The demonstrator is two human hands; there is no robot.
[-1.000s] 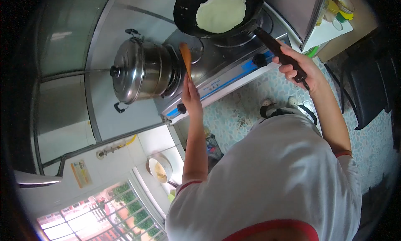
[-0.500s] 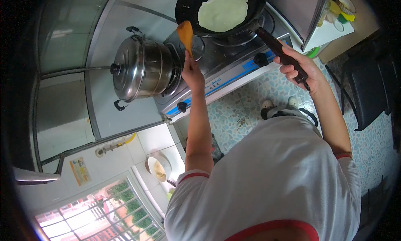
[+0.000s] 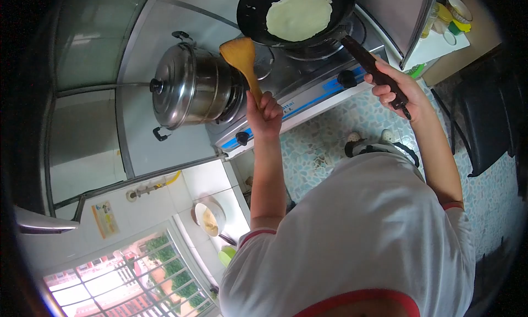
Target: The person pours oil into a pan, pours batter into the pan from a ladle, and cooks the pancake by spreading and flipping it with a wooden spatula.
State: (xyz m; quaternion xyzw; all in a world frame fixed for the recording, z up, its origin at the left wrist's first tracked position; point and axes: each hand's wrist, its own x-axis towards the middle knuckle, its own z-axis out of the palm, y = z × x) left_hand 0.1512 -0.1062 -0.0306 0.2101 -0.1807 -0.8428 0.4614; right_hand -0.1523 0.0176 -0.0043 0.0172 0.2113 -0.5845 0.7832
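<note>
My left hand [image 3: 265, 116] is closed around the handle of a wooden spatula [image 3: 241, 56], whose flat blade points up, apart from the pan, near the stove's left burner. My right hand [image 3: 408, 91] grips the dark handle of a black frying pan [image 3: 250, 17] at the top of the view. Inside the pan lies a pale, thin, roundish pancake [image 3: 300, 15] with uneven edges. The pan sits over the right burner of a gas stove [image 3: 308, 89]; its upper rim is cut off by the frame.
A lidded steel pot [image 3: 190, 89] stands on the left burner, close to the spatula. On the counter by the window is a white pan [image 3: 217, 215] with pale contents, beside a green item [image 3: 226, 255]. Jars and a bowl [image 3: 458, 9] stand right. A black chair [image 3: 487, 119] is behind.
The spatula has turned, its broad face now showing, and its blade has shifted left and down away from the pan. My left hand has rotated. The pan and right hand look nearly unchanged.
</note>
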